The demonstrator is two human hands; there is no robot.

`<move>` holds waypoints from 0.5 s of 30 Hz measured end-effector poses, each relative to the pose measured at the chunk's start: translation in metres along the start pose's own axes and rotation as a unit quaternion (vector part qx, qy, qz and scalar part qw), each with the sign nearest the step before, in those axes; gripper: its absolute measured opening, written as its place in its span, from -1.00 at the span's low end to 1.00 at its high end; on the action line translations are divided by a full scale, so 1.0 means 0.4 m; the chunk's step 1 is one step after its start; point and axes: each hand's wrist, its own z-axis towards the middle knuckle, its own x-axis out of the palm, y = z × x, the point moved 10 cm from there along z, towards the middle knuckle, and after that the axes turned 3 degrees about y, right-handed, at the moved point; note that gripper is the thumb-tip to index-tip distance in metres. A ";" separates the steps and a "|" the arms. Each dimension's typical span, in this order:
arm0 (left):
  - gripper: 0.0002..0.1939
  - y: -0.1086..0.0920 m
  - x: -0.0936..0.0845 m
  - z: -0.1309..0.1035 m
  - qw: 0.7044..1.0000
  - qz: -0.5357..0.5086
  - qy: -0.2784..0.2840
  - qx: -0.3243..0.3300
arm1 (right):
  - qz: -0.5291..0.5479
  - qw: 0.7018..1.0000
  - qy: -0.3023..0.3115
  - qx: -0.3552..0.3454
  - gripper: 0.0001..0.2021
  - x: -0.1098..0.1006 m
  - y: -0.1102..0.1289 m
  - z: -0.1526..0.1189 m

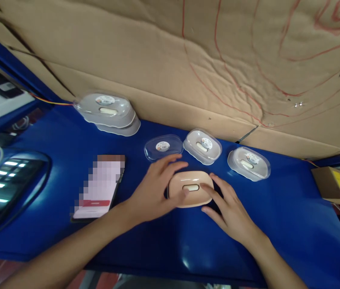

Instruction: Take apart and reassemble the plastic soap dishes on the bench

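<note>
A pale peach oval dish (pixel 191 200) with a whitish, pill-shaped piece (pixel 192 187) at its centre lies on the blue table (pixel 164 249). At the dish's left side is my left hand (pixel 158 192), fingers spread, its thumb reaching over the dish near the centre piece. My right hand (pixel 230 210) is at the right side, fingers apart, with one fingertip over the dish close to the same piece. Just behind the dish lies a clear oval lid (pixel 152 149) with a round label.
Stacked grey lidded dishes (pixel 121 128) stand at the back left. Two more lidded dishes, one behind (pixel 203 146) and one to the right (pixel 249 163), line the cardboard wall (pixel 158 60). A phone (pixel 100 188) lies left, a cardboard box (pixel 335 186) far right.
</note>
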 end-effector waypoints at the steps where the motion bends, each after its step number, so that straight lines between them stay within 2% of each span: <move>1: -0.47 0.029 -0.025 0.005 0.998 0.026 -0.039 -0.030 | 0.000 1.000 -0.003 -0.008 -0.46 -0.002 0.005 0.000; 3: -0.47 0.088 -0.048 0.010 0.987 0.105 -0.072 -0.093 | 0.003 1.000 -0.008 -0.022 -0.49 -0.006 0.017 -0.001; 6: -0.39 0.150 -0.040 0.011 0.970 0.188 -0.043 -0.148 | 0.008 0.999 -0.015 -0.033 -0.52 -0.011 0.033 -0.003; 10: -0.50 0.159 -0.040 0.009 0.965 0.212 -0.040 -0.149 | 0.011 0.999 -0.017 -0.032 -0.51 -0.010 0.039 -0.003; 15: -0.56 0.163 -0.059 0.012 0.976 0.128 -0.061 -0.168 | 0.037 0.998 -0.033 -0.024 -0.36 -0.008 0.029 -0.002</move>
